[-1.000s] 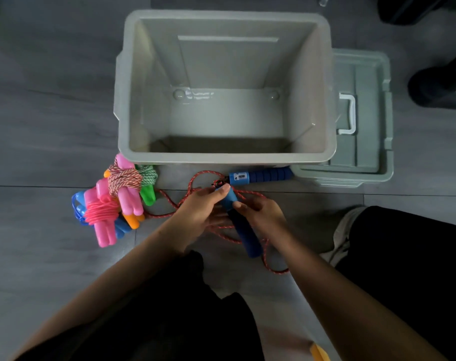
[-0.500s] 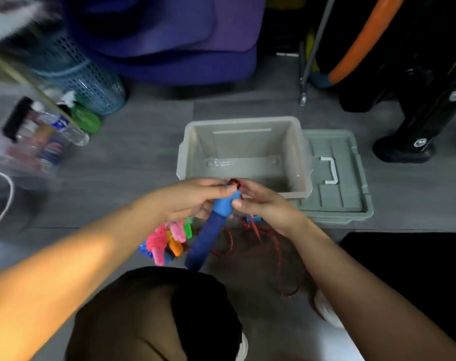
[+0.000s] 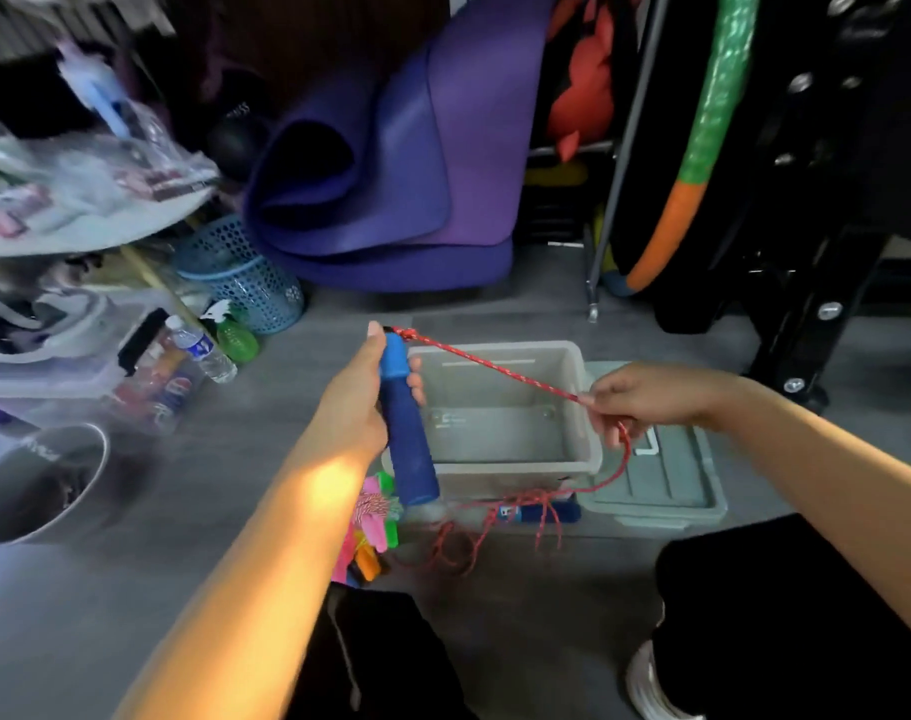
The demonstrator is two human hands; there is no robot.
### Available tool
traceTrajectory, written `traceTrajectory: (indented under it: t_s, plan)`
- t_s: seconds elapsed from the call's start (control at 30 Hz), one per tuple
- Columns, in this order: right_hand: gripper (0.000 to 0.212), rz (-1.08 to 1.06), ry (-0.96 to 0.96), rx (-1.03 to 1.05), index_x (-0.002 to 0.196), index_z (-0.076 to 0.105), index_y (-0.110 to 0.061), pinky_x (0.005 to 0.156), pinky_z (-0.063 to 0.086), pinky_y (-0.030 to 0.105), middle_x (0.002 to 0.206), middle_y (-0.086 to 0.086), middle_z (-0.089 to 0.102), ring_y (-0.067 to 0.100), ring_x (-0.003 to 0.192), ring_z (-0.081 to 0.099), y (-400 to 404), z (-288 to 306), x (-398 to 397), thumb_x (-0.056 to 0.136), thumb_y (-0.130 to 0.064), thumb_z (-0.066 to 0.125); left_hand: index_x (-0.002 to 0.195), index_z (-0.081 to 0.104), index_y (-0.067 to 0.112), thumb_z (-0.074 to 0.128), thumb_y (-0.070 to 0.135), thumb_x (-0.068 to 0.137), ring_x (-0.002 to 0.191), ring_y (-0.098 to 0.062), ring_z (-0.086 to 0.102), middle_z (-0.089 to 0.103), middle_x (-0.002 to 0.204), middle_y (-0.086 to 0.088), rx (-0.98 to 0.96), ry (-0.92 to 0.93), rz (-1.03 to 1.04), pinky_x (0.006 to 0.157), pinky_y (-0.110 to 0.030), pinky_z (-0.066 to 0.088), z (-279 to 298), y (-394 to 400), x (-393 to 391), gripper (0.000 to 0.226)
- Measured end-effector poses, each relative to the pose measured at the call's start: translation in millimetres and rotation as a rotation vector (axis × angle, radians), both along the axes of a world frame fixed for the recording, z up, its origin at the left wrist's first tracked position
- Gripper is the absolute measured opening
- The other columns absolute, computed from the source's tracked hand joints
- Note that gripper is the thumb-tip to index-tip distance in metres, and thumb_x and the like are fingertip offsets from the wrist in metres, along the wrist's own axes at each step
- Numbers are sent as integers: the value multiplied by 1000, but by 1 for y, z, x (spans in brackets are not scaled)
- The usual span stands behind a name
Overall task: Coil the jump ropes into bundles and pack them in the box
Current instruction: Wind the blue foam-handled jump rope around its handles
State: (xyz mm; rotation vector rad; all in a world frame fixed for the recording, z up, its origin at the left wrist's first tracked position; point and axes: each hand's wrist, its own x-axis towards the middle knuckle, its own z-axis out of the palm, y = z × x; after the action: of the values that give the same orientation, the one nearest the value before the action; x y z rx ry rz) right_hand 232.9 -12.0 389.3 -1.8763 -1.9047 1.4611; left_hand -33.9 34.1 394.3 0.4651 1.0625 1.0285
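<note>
My left hand [image 3: 357, 402] grips a blue jump-rope handle [image 3: 406, 439] upright in front of the box. Its red rope [image 3: 500, 367] runs taut from the handle's top to my right hand [image 3: 645, 397], which pinches it above the box's right rim. The rope then drops to a loose tangle on the floor beside the second blue handle [image 3: 539, 511]. The grey open box [image 3: 578, 371] stands on the floor with nothing visible inside. Several coiled ropes with pink, orange and green handles [image 3: 372, 527] lie at the box's near left corner.
The box lid [image 3: 666, 485] lies flat to the right of the box. A blue mesh basket [image 3: 240, 275], bottles and cluttered shelves stand at the left, a round dark bin [image 3: 37, 480] lower left. Purple rolled mats and black equipment stand behind.
My hands lifted and drew apart: the left raised the blue handle upright, the right slid along the rope to the right, pulling it taut. The camera tilted up and back.
</note>
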Motion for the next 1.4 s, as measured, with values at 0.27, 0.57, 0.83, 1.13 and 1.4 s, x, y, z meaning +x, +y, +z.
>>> traceTrajectory:
  t_s: [0.27,0.57,0.83,1.13,1.4]
  plan:
    - [29,-241,-78,455,82,64,-20,58,40,24,58,-7,44,8,54,44,-16,-14,-8,98,-29,43,103,54,4,52,-1,91,65,-12,66,62,91,-16,100,12,-65,61,-22,54,-26,-25,28,13]
    - [25,-5,-81,651,73,50,-30,63,36,26,71,-7,61,11,67,53,-1,-20,-25,97,-32,44,107,52,23,55,24,95,61,-15,61,71,96,2,387,463,-529,66,-30,49,-30,-30,63,13]
    - [54,-158,-252,453,70,58,-6,68,45,31,67,2,65,16,67,60,3,-13,4,93,-52,41,92,50,15,56,15,93,44,-8,48,54,70,-3,299,477,-76,44,-20,41,-34,8,30,6]
    - [20,-102,-234,589,84,53,-22,63,35,27,56,-11,47,5,60,46,1,-11,-20,97,-31,42,114,59,11,60,19,91,53,-11,59,62,80,-4,301,535,-398,56,-23,48,-34,-12,46,24]
    - [44,-57,-256,625,57,39,-21,53,31,26,49,-4,39,6,51,40,10,-13,-24,92,-46,48,94,52,11,53,12,94,48,-11,47,55,73,-3,318,299,-348,49,-23,41,-32,-12,50,1]
